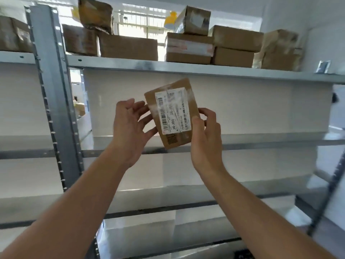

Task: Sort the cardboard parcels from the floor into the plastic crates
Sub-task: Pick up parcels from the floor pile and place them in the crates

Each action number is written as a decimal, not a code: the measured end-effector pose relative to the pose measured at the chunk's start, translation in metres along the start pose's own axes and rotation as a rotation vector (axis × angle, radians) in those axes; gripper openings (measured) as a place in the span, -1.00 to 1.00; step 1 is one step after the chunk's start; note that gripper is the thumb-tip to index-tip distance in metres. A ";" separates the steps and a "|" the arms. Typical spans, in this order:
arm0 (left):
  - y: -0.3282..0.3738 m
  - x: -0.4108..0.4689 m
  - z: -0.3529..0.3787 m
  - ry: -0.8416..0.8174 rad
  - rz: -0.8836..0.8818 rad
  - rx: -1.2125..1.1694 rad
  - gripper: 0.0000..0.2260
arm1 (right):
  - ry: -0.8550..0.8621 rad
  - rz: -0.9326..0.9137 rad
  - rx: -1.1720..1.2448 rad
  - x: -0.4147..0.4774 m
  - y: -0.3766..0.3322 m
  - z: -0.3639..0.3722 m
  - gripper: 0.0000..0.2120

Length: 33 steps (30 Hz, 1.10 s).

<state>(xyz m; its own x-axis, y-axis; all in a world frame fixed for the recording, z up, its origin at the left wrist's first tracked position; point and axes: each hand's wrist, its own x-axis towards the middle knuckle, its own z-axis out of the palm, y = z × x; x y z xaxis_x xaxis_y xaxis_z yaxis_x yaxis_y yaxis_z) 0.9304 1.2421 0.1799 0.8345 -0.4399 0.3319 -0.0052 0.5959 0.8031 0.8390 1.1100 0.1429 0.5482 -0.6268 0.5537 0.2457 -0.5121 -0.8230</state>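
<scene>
A small flat brown cardboard parcel [183, 101] is held up in the air in both hands, at chest-to-face height in front of a grey metal shelving unit [54, 90], touching neither shelf nor crate. It is tilted, its upper end leaning to the right, and its face, which carries a white printed shipping label [172, 111] with barcodes under shiny clear tape, is turned toward the camera. The left hand [128, 128] takes the parcel at its left edge: the grip is loose and half spread, the lower fingers and thumb curled against the edge and the lower left corner while the upper fingers stand free just beside it. The right hand [205, 135] has a tighter grip, the thumb pressed on the front near the lower right corner and the fingers curled round behind, pinching the cardboard between them. Behind the parcel, on the shelves below the top one, stand white smooth-sided plastic crates [242, 105] in rows. The top shelf [186, 69] carries a line of stacked brown cardboard boxes [128, 47], several with tape and labels, in front of a bright window.
</scene>
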 end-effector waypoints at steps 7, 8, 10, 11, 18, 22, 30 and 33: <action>-0.039 0.009 0.052 -0.186 -0.143 -0.033 -0.53 | 0.170 0.114 -0.116 -0.012 0.013 -0.063 -0.59; -0.046 0.007 0.062 -0.228 -0.162 -0.015 -0.53 | 0.194 0.133 -0.123 -0.015 0.014 -0.074 -0.66; -0.062 0.001 0.083 -0.310 -0.195 0.017 -0.54 | 0.238 0.170 -0.108 -0.023 0.017 -0.098 -0.75; -0.070 -0.003 0.094 -0.340 -0.211 0.024 -0.54 | 0.259 0.188 -0.097 -0.028 0.018 -0.111 -0.76; -0.127 -0.043 0.169 -0.477 -0.306 0.060 -0.54 | 0.405 0.230 -0.115 -0.052 0.039 -0.199 -0.61; -0.166 -0.072 0.215 -0.535 -0.340 0.057 -0.54 | 0.473 0.236 -0.114 -0.065 0.057 -0.255 -0.38; -0.261 -0.132 0.321 -0.542 -0.421 0.062 -0.58 | 0.509 0.308 -0.121 -0.087 0.111 -0.397 -0.82; -0.303 -0.150 0.359 -0.532 -0.456 0.077 -0.56 | 0.506 0.331 -0.139 -0.092 0.136 -0.449 -0.86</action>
<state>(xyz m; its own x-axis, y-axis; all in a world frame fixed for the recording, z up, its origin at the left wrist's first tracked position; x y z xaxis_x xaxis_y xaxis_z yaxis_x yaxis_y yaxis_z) 0.6089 0.8866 0.0648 0.3797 -0.9151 0.1354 0.2254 0.2335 0.9458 0.4623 0.8346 0.0370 0.1223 -0.9487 0.2916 0.0026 -0.2935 -0.9560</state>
